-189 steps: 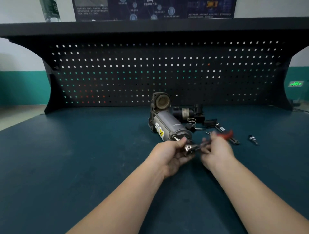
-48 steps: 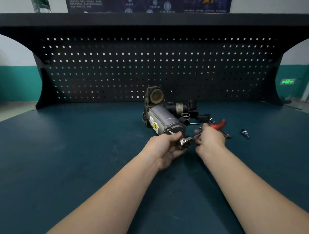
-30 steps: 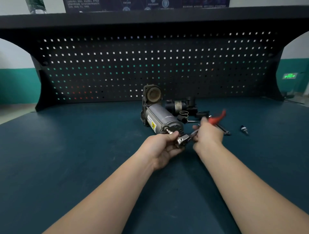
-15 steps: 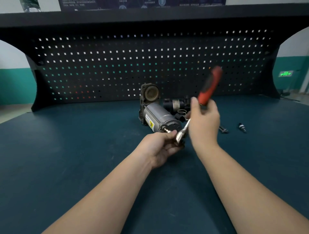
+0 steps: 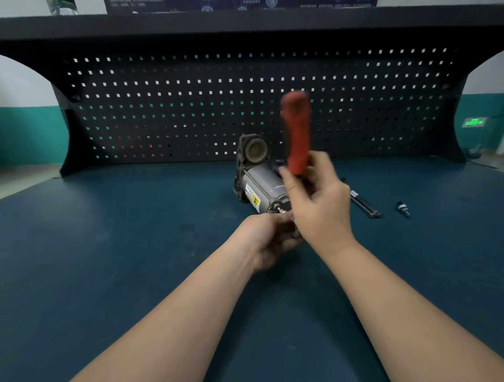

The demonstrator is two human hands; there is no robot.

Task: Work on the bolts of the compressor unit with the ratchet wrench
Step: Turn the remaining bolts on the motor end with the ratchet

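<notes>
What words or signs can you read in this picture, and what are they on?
None can be read.
White label with yellow warning sign on the compressor unit: print too small.
Green lit sign on the wall: blurred.
Dark poster above the pegboard: too small.

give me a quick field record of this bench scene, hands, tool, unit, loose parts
left hand: grips the wrench head at the unit's near end
right hand: holds the ratchet wrench by its red handle, raised upright, blurred
compressor unit: lying on the bench, labelled side showing
loose parts: dark rod, small fitting, right of the unit
backdrop: pegboard
</notes>
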